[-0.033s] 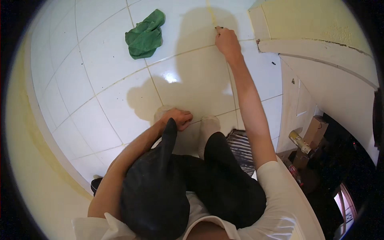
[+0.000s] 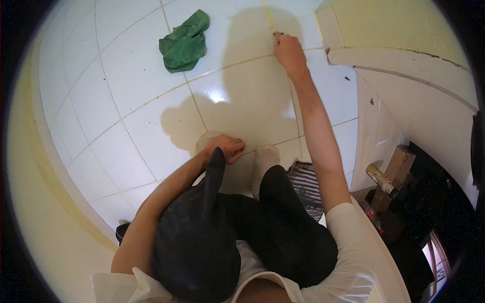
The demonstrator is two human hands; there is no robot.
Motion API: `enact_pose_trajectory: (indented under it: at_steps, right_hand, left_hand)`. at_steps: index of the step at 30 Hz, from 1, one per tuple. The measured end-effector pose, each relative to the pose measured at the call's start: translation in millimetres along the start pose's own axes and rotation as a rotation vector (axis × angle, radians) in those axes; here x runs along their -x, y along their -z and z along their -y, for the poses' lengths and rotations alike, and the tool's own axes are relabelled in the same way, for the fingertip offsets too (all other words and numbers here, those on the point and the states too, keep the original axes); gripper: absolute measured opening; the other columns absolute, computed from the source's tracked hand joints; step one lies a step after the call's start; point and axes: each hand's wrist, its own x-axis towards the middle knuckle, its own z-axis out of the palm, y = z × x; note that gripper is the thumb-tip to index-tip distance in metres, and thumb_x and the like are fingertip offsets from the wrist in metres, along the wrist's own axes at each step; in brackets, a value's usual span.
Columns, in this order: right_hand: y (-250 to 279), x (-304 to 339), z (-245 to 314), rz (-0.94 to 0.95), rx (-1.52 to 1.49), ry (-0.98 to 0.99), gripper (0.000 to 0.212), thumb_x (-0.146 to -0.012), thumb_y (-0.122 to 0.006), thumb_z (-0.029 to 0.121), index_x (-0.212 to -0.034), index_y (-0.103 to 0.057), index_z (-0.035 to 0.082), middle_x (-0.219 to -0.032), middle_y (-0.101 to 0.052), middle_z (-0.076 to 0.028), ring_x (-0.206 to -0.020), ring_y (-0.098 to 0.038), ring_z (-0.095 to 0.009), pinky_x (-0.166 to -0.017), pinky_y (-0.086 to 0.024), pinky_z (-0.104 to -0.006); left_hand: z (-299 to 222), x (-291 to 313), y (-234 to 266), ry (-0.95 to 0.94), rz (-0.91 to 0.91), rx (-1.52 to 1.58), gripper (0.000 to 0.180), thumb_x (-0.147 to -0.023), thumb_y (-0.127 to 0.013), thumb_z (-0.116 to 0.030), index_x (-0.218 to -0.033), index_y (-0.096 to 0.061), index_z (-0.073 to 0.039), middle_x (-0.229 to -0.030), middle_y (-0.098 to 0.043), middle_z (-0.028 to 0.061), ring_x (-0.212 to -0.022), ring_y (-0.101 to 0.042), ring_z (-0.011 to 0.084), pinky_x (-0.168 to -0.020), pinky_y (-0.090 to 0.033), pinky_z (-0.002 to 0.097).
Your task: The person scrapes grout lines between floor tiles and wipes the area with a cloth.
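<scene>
With my arm stretched far forward, my right hand (image 2: 290,53) is closed on a small dark object (image 2: 278,34); its kind is too small to tell. The object's tip is at a yellowish grout line (image 2: 268,15) between white tiles. Back by my feet, my left hand (image 2: 228,148) is curled with its fingers folded under, and nothing shows in it. It hangs over one light sock (image 2: 205,139), partly hiding it. A crumpled green cloth (image 2: 184,43) lies on the floor, ahead and left of both hands.
My dark-trousered knees (image 2: 197,242) are bent close below me. A striped mat (image 2: 305,184) lies beside my right foot (image 2: 266,156). To the right stand a pale wall edge (image 2: 394,55), a cardboard box (image 2: 400,164) and a yellowish cylinder (image 2: 380,179). Dark specks dot the tiles.
The whole view has shifted very slightly. Both hands and the cloth keep nearly the same places.
</scene>
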Motion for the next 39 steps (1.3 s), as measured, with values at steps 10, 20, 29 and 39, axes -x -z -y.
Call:
enact_pose_trajectory:
  at_steps: [10, 20, 29, 39]
  right_hand:
    - [8, 15, -1, 0.031, -0.026, 0.021, 0.038, -0.092, -0.054, 0.019, -0.126, -0.068, 0.012, -0.090, -0.071, -0.024, -0.086, -0.070, -0.042, -0.078, -0.057, -0.0524]
    - [19, 47, -2, -0.118, 0.128, 0.018, 0.035, -0.088, -0.056, 0.018, -0.120, -0.070, 0.012, -0.088, -0.067, -0.019, -0.085, -0.068, -0.038, -0.075, -0.057, -0.0478]
    - [16, 70, -1, -0.052, 0.019, -0.047, 0.033, -0.098, -0.050, 0.026, -0.123, -0.070, 0.020, -0.093, -0.072, -0.017, -0.083, -0.069, -0.038, -0.076, -0.056, -0.0498]
    - [41, 34, 14, 0.074, 0.249, 0.031, 0.032, -0.094, -0.051, 0.024, -0.118, -0.072, 0.018, -0.086, -0.072, -0.018, -0.077, -0.070, -0.039, -0.070, -0.057, -0.0511]
  left_hand:
    - [2, 1, 3, 0.032, 0.075, 0.014, 0.010, -0.086, -0.061, -0.021, -0.093, -0.062, -0.013, -0.084, -0.068, 0.0084, -0.075, -0.067, 0.0364, -0.064, -0.055, 0.0479]
    - [1, -2, 0, -0.047, 0.046, 0.113, 0.009, -0.084, -0.063, -0.019, -0.090, -0.062, -0.012, -0.081, -0.068, 0.0094, -0.074, -0.068, 0.0353, -0.064, -0.055, 0.0467]
    - [-3, 0, 8, -0.011, 0.010, 0.178, 0.007, -0.085, -0.063, -0.012, -0.092, -0.062, -0.012, -0.082, -0.067, 0.0073, -0.071, -0.066, 0.0306, -0.061, -0.052, 0.0389]
    - [22, 11, 2, -0.052, -0.003, 0.184, 0.012, -0.085, -0.064, -0.016, -0.097, -0.063, -0.012, -0.088, -0.068, 0.0089, -0.075, -0.067, 0.0337, -0.064, -0.055, 0.0437]
